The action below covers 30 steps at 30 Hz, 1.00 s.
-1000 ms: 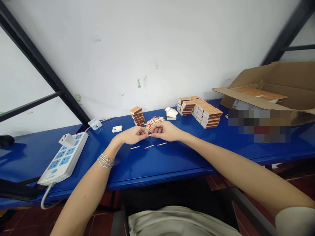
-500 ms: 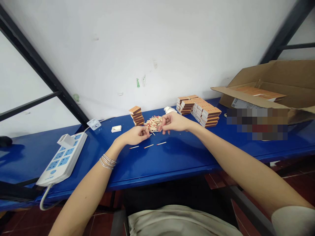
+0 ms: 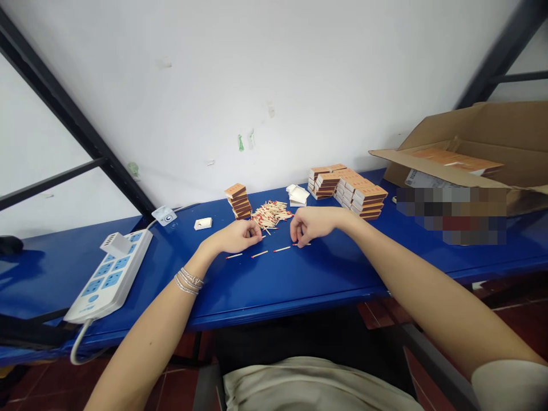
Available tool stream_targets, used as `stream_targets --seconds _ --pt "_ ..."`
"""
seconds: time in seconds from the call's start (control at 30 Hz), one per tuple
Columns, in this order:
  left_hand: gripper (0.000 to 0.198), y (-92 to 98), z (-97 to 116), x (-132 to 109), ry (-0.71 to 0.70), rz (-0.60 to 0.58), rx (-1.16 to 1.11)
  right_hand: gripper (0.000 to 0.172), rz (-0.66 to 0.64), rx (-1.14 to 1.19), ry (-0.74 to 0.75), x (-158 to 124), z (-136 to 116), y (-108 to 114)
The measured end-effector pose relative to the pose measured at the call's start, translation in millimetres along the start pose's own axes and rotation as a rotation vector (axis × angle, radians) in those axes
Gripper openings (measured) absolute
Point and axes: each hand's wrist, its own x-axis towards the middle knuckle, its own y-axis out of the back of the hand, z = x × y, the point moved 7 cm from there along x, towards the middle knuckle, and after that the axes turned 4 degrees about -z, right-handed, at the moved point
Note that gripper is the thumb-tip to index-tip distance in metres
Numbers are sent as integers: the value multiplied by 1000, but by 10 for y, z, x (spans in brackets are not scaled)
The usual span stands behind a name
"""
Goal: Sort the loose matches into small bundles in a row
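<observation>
Three matches (image 3: 259, 254) lie in a loose row on the blue table (image 3: 299, 279), just in front of the gap between the two hands, and a fourth match (image 3: 305, 244) continues the row to the right, directly under the right hand (image 3: 311, 222). That hand is knuckles up, fingers curled down, with thumb and fingertips closed on the fourth match where it rests on the table. The left hand (image 3: 236, 236) sits beside the row's left end, its fingers curled in against the thumb (whether anything is pinched there cannot be told). Each match is a thin pale stick with a small red head. Their long axes run left to right, end to end with gaps between, each tilted slightly away at its right end; the red heads of the three free ones point left. Just beyond the hands is a loose pile of matches (image 3: 270, 213), with a short stack of orange matchboxes (image 3: 239, 201) to its left and larger stacks (image 3: 355, 194) to its right.
</observation>
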Motion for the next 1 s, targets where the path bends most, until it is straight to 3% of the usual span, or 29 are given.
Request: stream_targets --seconds 0.2,0.33,0.53,0.67,0.83,1.0 --pt "18 -19 96 12 -62 60 -46 28 282 90 213 32 -150 114" --pt "17 -34 175 8 -82 113 -45 26 311 172 290 135 -198 42" --pt "16 -21 375 -29 -121 160 -25 21 278 227 264 156 -197 8" --pt "20 24 411 -39 -123 214 14 17 216 169 207 11 -117 117" --pt "21 95 276 -31 -112 268 119 15 145 9 -54 -300 349 362" --pt "21 100 209 -23 -81 256 164 23 7 73 -240 -441 571 317"
